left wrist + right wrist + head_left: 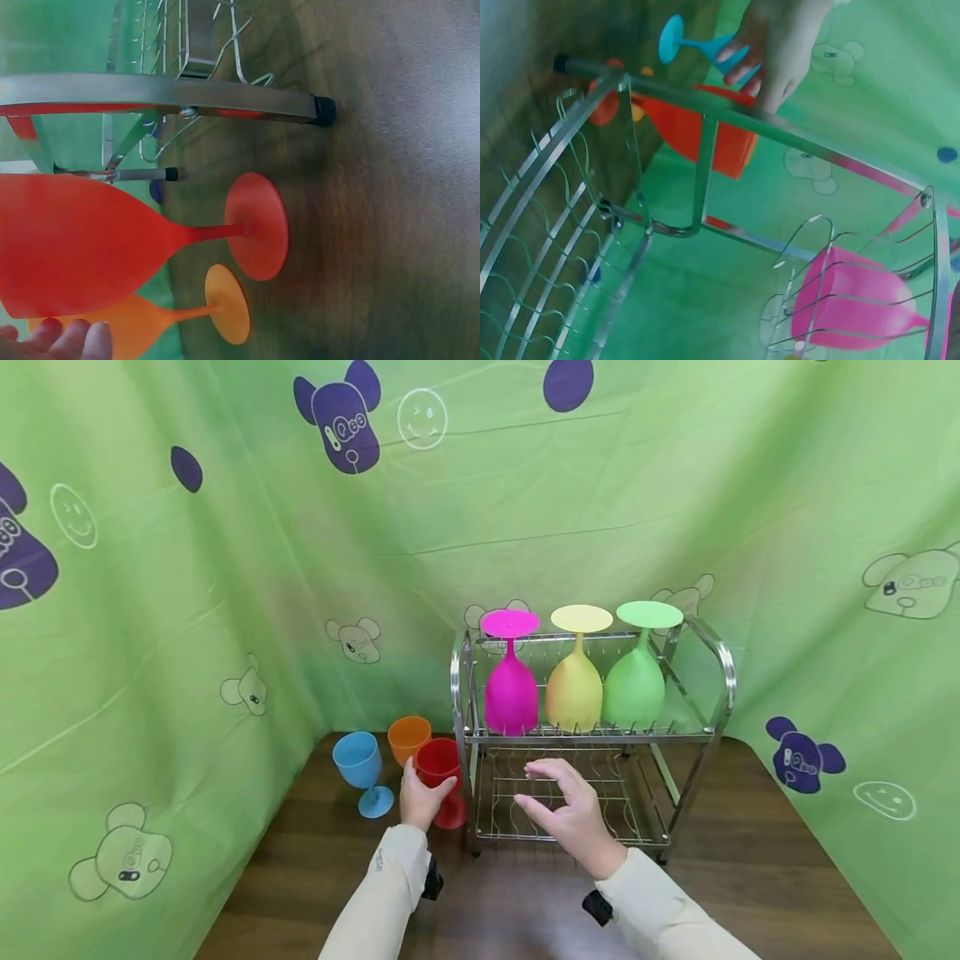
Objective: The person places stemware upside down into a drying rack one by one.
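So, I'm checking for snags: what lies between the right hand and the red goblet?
In the head view, the rack's left front leg stands between the right hand and the red goblet.

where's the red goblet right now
In the head view, the red goblet is just left of the metal rack, in front of the orange goblet, right by the left hand.

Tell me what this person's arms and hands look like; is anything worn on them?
The left sleeve and right sleeve are long and off-white. Small dark lettering, too fine to read, marks the left one near its end. A small black piece shows at the left wrist, and another black piece at the right. The left hand and right hand wear no gloves.
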A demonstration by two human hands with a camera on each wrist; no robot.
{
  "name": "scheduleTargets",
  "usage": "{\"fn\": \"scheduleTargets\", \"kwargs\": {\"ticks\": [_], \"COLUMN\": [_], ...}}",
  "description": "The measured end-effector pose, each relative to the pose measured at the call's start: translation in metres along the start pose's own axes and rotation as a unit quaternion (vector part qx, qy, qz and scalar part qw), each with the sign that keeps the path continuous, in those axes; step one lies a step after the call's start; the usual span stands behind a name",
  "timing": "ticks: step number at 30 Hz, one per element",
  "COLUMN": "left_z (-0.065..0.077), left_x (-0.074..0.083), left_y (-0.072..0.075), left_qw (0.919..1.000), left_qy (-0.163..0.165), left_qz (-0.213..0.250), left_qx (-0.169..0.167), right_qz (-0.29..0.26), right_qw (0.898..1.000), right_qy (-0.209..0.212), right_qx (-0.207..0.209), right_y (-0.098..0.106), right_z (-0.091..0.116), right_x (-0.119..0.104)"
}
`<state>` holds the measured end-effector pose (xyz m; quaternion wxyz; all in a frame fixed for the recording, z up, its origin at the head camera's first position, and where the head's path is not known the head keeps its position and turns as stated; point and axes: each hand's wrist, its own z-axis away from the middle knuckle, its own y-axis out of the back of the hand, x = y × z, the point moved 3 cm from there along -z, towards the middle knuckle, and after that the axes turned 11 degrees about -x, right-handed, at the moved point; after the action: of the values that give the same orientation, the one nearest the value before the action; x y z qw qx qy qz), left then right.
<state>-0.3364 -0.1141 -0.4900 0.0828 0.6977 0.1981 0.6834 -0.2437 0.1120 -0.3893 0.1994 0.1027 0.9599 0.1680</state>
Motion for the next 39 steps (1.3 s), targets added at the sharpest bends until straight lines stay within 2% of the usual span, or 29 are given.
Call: {"fn": "scheduleTargets", "kwargs": {"ticks": [6, 10, 15, 22, 28, 33, 36, 39], "left_z": [-0.011, -0.012, -0.007, -0.007, -0.01, -0.011, -0.008, -0.003], "left_x": [0.002, -0.002, -0.01, -0.015, -0.014, -0.013, -0.011, -0.007], "left_y": [0.001, 0.003, 0.003, 0.004, 0.002, 0.002, 0.003, 0.006], "left_qw": [0.9981, 0.9977, 0.9981, 0.9971, 0.9971, 0.9967, 0.9978, 0.9994], "left_qy": [0.04, 0.046, 0.042, 0.046, 0.039, 0.043, 0.04, 0.017], "left_qz": [-0.044, -0.047, -0.045, -0.06, -0.066, -0.068, -0.052, -0.026], "left_qx": [-0.018, -0.013, -0.009, -0.001, 0.001, 0.003, 0.005, 0.013], "right_qz": [0.002, 0.015, 0.031, 0.028, 0.026, 0.021, 0.002, -0.012], "right_qw": [0.998, 0.996, 0.993, 0.991, 0.989, 0.985, 0.982, 0.978], "right_qy": [-0.053, -0.083, -0.111, -0.133, -0.147, -0.17, -0.186, -0.201], "right_qx": [0.015, 0.016, 0.019, 0.015, 0.006, -0.02, -0.037, -0.051], "right_y": [0.009, 0.014, 0.02, 0.015, 0.013, 0.01, 0.008, 0.007], "right_z": [0.016, 0.015, 0.02, 0.053, 0.061, 0.065, 0.068, 0.071], "right_x": [-0.001, -0.012, -0.016, 0.018, 0.021, 0.021, 0.021, 0.022]}}
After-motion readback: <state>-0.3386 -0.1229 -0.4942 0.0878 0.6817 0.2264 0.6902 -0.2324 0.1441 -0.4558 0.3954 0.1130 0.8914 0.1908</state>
